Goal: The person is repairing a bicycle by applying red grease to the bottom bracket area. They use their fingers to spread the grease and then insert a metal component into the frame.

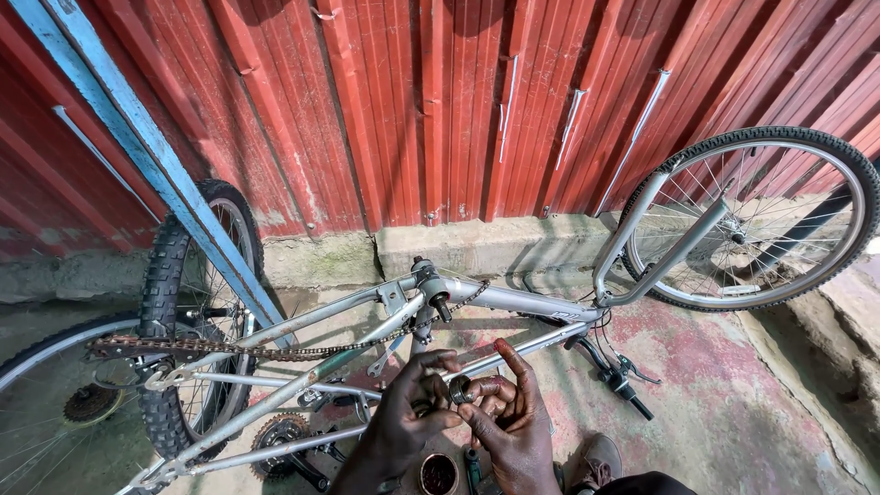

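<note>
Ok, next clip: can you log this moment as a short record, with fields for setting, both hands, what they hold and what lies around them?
setting: outdoors, red metal wall, concrete ground
main thing: silver bicycle frame turned upside down, front wheel at right
left hand: fingers curled around a small metal ring
right hand: fingertips touching the same ring
chain: hanging loose along the frame
nearby: round tin below the hands, loose wheel leaning at left
</note>
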